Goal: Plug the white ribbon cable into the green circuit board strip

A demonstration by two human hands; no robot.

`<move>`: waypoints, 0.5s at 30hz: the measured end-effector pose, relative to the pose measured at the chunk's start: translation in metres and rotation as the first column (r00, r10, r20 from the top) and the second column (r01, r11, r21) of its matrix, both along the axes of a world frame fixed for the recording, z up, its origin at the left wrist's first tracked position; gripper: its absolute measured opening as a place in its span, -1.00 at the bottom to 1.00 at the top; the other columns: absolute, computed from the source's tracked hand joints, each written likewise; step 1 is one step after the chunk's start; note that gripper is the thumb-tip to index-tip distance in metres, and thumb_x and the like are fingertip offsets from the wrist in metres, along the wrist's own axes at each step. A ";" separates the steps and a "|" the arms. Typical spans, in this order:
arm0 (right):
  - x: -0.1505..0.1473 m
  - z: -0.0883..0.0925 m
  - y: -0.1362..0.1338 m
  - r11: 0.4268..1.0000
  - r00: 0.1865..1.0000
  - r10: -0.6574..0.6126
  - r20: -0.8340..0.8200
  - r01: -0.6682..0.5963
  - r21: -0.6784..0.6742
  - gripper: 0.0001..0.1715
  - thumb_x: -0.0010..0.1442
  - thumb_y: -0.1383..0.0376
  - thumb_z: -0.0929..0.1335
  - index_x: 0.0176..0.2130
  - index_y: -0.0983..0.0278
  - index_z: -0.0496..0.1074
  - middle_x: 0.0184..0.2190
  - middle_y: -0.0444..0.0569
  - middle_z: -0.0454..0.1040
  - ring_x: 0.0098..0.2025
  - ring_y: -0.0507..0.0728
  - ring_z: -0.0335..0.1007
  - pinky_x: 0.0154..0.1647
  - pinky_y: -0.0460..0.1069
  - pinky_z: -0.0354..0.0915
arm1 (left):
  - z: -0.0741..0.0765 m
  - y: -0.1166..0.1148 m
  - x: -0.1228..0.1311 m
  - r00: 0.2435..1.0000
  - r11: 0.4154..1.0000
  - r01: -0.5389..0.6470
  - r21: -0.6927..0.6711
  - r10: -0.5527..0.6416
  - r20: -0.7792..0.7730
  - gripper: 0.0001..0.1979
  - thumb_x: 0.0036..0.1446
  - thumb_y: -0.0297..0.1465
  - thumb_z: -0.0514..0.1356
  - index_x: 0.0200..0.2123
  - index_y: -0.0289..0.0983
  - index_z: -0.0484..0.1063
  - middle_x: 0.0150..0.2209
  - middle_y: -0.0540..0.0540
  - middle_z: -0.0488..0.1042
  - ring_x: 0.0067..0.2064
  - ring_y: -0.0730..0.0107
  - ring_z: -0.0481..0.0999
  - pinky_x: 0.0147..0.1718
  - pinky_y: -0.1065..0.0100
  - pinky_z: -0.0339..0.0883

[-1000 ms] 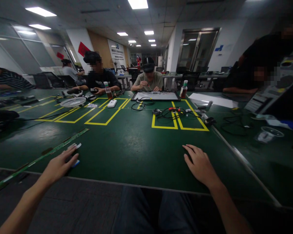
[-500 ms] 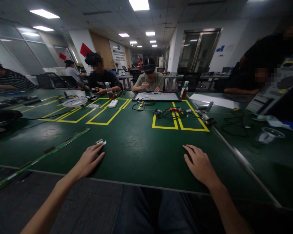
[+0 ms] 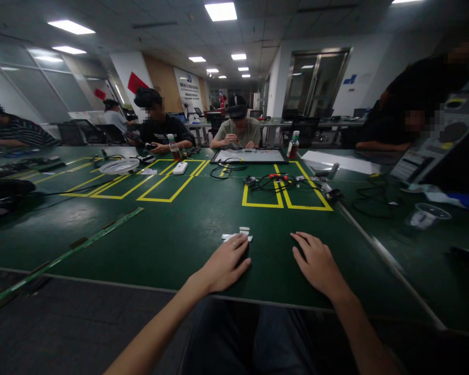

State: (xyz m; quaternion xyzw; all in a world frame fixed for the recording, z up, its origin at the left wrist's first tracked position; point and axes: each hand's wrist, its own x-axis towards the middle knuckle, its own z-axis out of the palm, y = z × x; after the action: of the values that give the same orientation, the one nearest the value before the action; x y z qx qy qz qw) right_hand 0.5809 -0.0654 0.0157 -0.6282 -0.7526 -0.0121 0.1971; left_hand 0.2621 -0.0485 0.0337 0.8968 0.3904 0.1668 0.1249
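Note:
My left hand lies palm down near the table's front edge, fingers stretched out and resting on small white pieces. These pieces look like flat strips or scraps; their exact kind is too small to make out, and the fingers cover part of them. To the right, my right hand rests on the green tabletop with its fingers apart and nothing in it. A gap of bare green surface separates the two hands.
A long green circuit strip lies at the left, jutting past the front edge. Farther back are yellow tape outlines, black cables, a red-handled tool, a white box and two bottles. A person works opposite.
My left hand has moved right across the table, and white pieces now lie under its fingers in the middle. My right hand has stayed almost in place.

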 end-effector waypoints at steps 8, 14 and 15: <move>0.001 -0.006 0.002 0.999 1.000 0.010 0.005 -0.010 0.042 -0.47 0.48 0.18 0.19 0.32 0.20 0.40 0.30 0.13 0.43 0.33 0.32 0.32 0.27 0.27 0.30 | 0.007 -0.019 0.071 0.997 0.997 0.073 0.017 -0.073 0.002 -0.35 0.45 -0.12 0.07 0.40 -0.45 0.26 0.41 -0.38 0.30 0.45 -0.04 0.24 0.46 0.04 0.13; 0.001 -0.005 0.002 1.000 1.000 0.011 0.023 -0.011 0.028 -0.46 0.49 0.17 0.17 0.33 0.22 0.38 0.31 0.13 0.42 0.34 0.31 0.30 0.29 0.27 0.27 | 0.005 -0.014 0.076 1.000 0.999 0.022 0.029 -0.023 0.014 -0.42 0.46 -0.14 0.06 0.41 -0.28 0.27 0.42 -0.26 0.30 0.41 -0.05 0.26 0.38 -0.06 0.19; 0.001 -0.005 0.002 1.000 1.000 0.012 0.022 -0.013 0.023 -0.46 0.49 0.17 0.17 0.33 0.22 0.38 0.32 0.12 0.42 0.34 0.31 0.30 0.29 0.27 0.28 | 0.005 -0.014 0.074 1.000 0.999 0.018 0.029 -0.018 0.019 -0.42 0.47 -0.14 0.05 0.43 -0.25 0.26 0.44 -0.23 0.28 0.41 -0.05 0.25 0.38 -0.06 0.19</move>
State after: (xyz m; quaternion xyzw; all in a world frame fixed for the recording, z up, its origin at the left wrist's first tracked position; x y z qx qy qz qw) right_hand 0.5816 -0.0636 0.0111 -0.6210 -0.7584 -0.0266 0.1962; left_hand 0.3358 -0.0622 0.0391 0.9003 0.3786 0.1800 0.1170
